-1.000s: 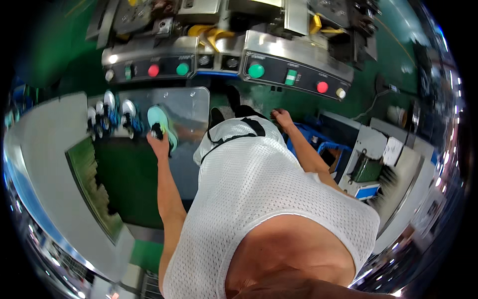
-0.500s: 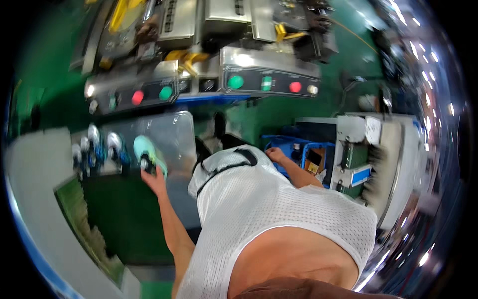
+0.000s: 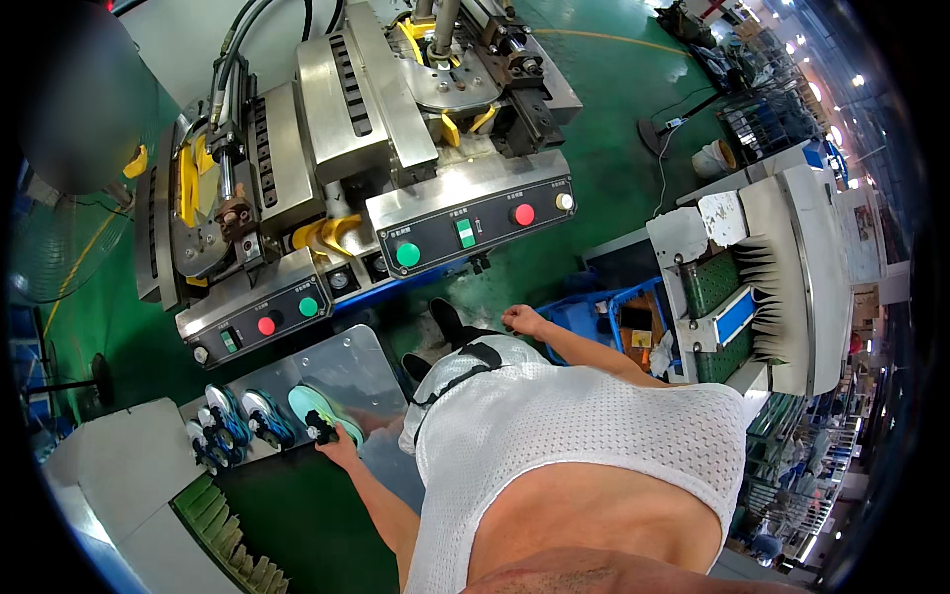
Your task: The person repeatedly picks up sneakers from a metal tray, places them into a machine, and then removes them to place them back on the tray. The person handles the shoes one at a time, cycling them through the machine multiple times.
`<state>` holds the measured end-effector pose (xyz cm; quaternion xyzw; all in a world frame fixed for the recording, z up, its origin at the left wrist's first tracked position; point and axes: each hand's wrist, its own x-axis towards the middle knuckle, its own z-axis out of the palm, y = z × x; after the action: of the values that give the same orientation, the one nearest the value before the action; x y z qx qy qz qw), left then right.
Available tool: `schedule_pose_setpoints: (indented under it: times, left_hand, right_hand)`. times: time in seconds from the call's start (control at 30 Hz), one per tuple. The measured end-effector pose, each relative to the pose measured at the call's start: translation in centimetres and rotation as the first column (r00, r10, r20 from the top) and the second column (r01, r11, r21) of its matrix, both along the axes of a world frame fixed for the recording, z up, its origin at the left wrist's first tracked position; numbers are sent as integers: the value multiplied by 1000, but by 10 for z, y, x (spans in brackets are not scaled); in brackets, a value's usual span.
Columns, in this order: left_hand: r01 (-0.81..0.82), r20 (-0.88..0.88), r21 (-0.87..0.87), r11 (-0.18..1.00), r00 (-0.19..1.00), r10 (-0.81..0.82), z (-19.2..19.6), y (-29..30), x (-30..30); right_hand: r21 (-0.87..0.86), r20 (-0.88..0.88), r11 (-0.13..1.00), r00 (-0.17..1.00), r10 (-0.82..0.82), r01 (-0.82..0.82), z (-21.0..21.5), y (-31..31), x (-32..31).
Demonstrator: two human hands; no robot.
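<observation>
The left hand (image 3: 336, 447) rested at the near end of a mint-green shoe (image 3: 319, 408) lying on the steel counter (image 3: 346, 366), fingers closed round a small dark part at the shoe's heel; the grip looked narrow, though the detail was too small to read fully. The shoe lay just right of a row of blue and white shoes (image 3: 233, 421) on the same counter, close to them but apart. The right hand (image 3: 522, 319) hung over the edge of a blue crate (image 3: 594, 315) beside the person's hip, fingers curled; whether they held anything could not be told. Compared with half a second before, the left hand had stayed on the green shoe in much the same spot, and the right hand had stayed by the crate. What changed was the view: the head had tipped up, so the press machine (image 3: 376, 129) with its two control panels and red and green buttons filled the upper picture, and the grey machine (image 3: 792, 257) on the right showed more fully.
</observation>
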<state>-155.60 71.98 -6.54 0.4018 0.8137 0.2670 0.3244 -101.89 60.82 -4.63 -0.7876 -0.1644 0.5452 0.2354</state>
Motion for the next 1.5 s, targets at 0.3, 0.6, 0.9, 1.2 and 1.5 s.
schedule_pose_setpoints:
  times: [0.3, 0.6, 0.9, 1.2, 1.5]
  left_hand:
    - [9, 31, 129, 992, 999, -13, -28, -6, -7]
    - [-2, -3, -70, 998, 1000, 1, -16, -6, -16]
    - [21, -92, 64, 998, 996, -15, -15, -9, -3]
    - [40, -63, 121, 992, 997, -32, -25, -9, -6]
    - [-3, -7, 72, 997, 1000, 3, -13, -8, -2]
  right_hand:
    - [-84, 142, 996, 989, 32, -20, -50, -38, 12]
    - [-76, 133, 989, 981, 138, -129, -47, -26, -14]
    - [-124, 47, 992, 999, -26, 32, -7, -32, -9]
    - [-149, 16, 986, 997, -78, 80, -4, -22, 3]
    - [-65, 83, 998, 997, 6, 0, 9, -14, -2]
